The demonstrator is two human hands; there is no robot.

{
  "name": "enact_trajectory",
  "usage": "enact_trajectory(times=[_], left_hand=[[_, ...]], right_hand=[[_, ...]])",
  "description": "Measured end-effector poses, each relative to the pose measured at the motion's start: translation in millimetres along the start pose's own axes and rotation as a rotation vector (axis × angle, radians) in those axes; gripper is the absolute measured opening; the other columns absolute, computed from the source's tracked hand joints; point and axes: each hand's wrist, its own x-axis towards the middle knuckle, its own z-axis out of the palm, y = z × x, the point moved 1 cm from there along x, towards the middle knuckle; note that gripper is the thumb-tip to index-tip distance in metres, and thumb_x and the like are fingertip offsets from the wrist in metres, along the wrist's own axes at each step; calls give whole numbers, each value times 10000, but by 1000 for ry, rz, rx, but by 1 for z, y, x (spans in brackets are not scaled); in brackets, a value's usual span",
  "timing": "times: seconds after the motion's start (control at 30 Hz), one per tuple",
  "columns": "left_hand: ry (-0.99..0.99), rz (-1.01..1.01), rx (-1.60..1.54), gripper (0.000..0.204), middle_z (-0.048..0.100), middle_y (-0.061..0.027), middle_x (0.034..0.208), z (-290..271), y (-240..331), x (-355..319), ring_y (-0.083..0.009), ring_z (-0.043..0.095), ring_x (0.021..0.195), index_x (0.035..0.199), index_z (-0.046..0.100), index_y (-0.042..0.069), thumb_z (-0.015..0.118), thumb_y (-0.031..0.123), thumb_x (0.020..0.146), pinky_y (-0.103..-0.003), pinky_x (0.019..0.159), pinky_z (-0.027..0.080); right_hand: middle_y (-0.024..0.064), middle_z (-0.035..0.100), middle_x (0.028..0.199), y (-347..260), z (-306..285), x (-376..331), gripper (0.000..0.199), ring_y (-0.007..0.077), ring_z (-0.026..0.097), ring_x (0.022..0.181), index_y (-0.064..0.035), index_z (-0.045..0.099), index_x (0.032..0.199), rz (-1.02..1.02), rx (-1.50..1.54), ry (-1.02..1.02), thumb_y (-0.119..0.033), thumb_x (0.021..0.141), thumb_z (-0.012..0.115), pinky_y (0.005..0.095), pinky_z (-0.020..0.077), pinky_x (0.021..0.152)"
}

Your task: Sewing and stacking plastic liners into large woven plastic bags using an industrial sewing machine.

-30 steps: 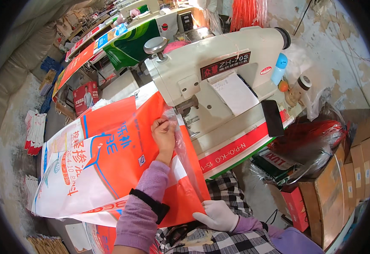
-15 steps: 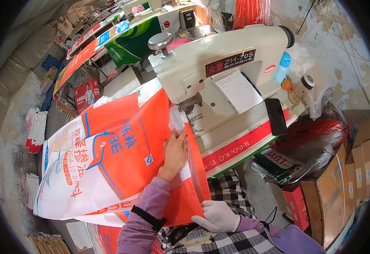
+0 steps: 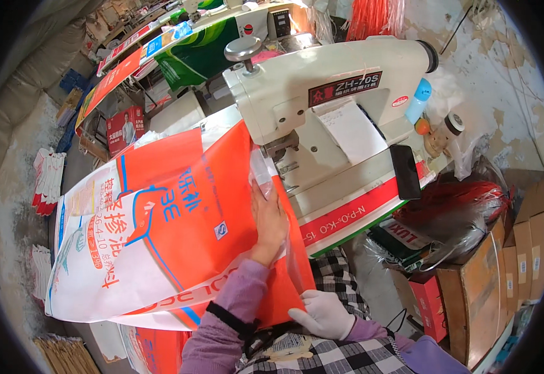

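The bag (image 3: 238, 187) lay just left of the machine (image 3: 340, 65), one edge beside its base; it seemed only laid in position, with no stitching discernible along that edge. The left hand (image 3: 272, 227) lay against the clear film (image 3: 259, 171), whether pinching I could not tell; the gloved right hand (image 3: 325, 316) pinched the near corner.
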Motion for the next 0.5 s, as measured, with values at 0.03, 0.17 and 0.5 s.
enact_trajectory(times=[0.03,0.17,0.5], left_hand=[[-32,75,-34,486,183,-333,1503,-1,20,-12,-494,252,1370,1377,461,91,516,69,894,-523,1116,264],[-407,190,73,517,255,-280,1497,-71,31,-86,-469,301,1351,1348,501,98,577,53,839,-540,1076,311],[-103,98,882,829,504,-216,1306,-350,-87,-82,-387,493,1179,1419,423,110,742,101,654,-450,951,431]], right_hand=[[143,671,827,16,5,-10,299,296,638,834,-20,696,832,49,25,48,-267,929,557,378,521,718],[153,658,855,65,18,-17,280,316,631,834,-10,675,879,64,113,68,-264,918,565,389,517,729],[215,637,819,91,7,68,417,354,652,785,32,661,832,95,292,287,-384,853,681,403,513,702]])
